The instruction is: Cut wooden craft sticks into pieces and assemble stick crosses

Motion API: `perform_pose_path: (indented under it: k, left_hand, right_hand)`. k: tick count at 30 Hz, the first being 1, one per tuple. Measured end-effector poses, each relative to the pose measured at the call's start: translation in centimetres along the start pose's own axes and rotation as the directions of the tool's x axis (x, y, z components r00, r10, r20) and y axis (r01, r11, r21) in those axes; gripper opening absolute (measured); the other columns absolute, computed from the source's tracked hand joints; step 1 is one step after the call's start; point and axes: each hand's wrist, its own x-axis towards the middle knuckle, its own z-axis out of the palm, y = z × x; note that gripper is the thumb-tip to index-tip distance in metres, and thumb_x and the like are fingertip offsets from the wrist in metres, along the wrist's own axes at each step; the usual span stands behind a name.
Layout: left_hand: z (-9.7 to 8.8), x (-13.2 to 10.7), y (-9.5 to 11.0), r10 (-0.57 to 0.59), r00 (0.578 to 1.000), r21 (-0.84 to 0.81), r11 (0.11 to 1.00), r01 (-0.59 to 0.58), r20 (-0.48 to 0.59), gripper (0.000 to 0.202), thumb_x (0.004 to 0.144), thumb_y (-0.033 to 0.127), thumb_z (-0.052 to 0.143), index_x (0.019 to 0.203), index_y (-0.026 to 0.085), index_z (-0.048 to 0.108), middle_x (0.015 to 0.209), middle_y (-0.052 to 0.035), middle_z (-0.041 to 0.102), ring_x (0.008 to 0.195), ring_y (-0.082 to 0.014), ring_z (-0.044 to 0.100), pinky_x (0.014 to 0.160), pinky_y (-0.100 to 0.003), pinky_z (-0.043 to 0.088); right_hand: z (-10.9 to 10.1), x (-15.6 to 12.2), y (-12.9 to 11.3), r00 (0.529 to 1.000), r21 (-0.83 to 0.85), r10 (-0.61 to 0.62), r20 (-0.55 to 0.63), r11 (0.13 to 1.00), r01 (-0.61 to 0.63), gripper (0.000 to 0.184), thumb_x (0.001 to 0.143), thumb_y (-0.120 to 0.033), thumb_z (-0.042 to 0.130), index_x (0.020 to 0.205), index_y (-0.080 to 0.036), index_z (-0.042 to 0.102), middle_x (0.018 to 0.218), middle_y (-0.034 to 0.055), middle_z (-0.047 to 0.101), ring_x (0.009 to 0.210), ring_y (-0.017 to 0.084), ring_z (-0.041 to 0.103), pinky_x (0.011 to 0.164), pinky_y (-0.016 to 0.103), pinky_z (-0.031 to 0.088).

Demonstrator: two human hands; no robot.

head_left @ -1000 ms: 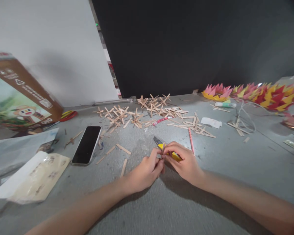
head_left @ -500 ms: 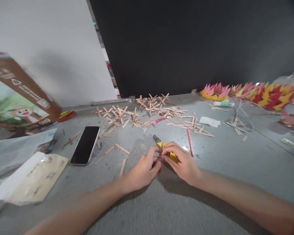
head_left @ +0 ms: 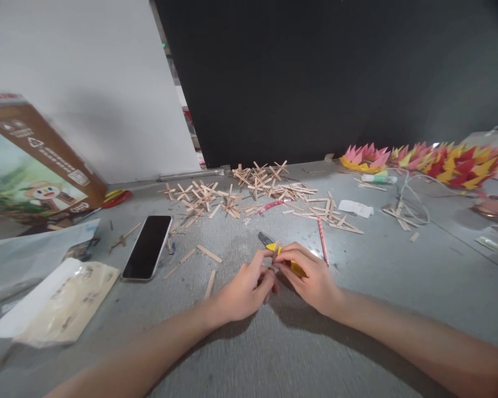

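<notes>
While white panel (head_left: 87, 94) and black panel (head_left: 336, 77) back grey table (head_left: 216, 365), left to right: one carton (head_left: 45, 166); one phone (head_left: 147, 247); stick pile (head_left: 257, 182) too tangled to count; left hand (head_left: 244, 290), right hand (head_left: 309, 279), fingertips nearly closed, pinching one wooden stick (head_left: 276, 247) between them over table; one yellow cutter (head_left: 297, 269) partly behind right hand; one striped pink rod (head_left: 322, 241).

Brown carton (head_left: 39, 166), recycling triangle (head_left: 35, 142) on its side, square code (head_left: 78, 177), white characters (head_left: 59, 160) (too blurred to read)

Left hand (head_left: 247, 290), right hand (head_left: 311, 279), pinched stick (head_left: 276, 249)
</notes>
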Motion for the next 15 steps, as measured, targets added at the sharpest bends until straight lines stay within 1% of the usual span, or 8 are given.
perform_pose_path:
  k: [3, 7, 11, 15]
  left_hand:
    - [-0.1, 0.2, -0.1, 0.01, 1.0, -0.117, 0.993, -0.011, -0.006, 0.031, 0.111, 0.04, 0.035, 0.132, 0.02, 0.046, 0.07, 0.0031, 0.063, 0.061, -0.0145, 0.061, 0.062, -0.026, 0.049]
    - [-0.3, 0.6, 0.2, -0.044, 0.999, -0.27, 0.962, 0.048, 0.023, 0.04, 0.111, 0.051, 0.034, 0.132, 0.019, 0.048, 0.068, 0.0013, 0.066, 0.058, -0.016, 0.065, 0.06, -0.027, 0.05]
    - [-0.7, 0.8, 0.5, -0.071, 0.994, -0.362, 0.927, 0.095, 0.079, 0.041, 0.108, 0.051, 0.046, 0.134, 0.019, 0.044, 0.073, -0.0022, 0.072, 0.059, -0.0168, 0.069, 0.06, -0.027, 0.05]
    - [-1.3, 0.6, 0.5, -0.017, 0.99, -0.383, 0.921, 0.07, 0.139, 0.048, 0.103, 0.047, 0.063, 0.136, 0.02, 0.041, 0.081, -0.005, 0.075, 0.063, -0.0165, 0.072, 0.064, -0.027, 0.051]
  right_hand:
    - [0.1, -0.1, 0.1, 1.0, 0.002, -0.01, 0.001, 1.0, 0.01, 0.016, 0.103, -0.015, 0.061, 0.113, -0.027, 0.066, 0.105, 0.0051, 0.068, 0.099, 0.018, 0.069, 0.087, 0.032, 0.058]
    - [0.0, -0.1, 0.2, 0.999, 0.01, -0.028, 0.031, 1.0, 0.028, 0.019, 0.103, -0.014, 0.059, 0.115, -0.027, 0.066, 0.108, 0.0055, 0.068, 0.103, 0.018, 0.069, 0.089, 0.033, 0.057]
    - [-0.1, 0.0, -0.1, 0.997, 0.01, 0.0, 0.071, 1.0, -0.001, 0.016, 0.105, -0.015, 0.055, 0.111, -0.026, 0.064, 0.105, 0.0057, 0.068, 0.102, 0.019, 0.068, 0.089, 0.035, 0.058]
    - [-0.1, 0.1, -0.2, 0.997, 0.003, 0.048, 0.066, 0.999, -0.048, 0.013, 0.107, -0.018, 0.052, 0.107, -0.026, 0.062, 0.102, 0.0056, 0.066, 0.098, 0.02, 0.067, 0.087, 0.035, 0.058]
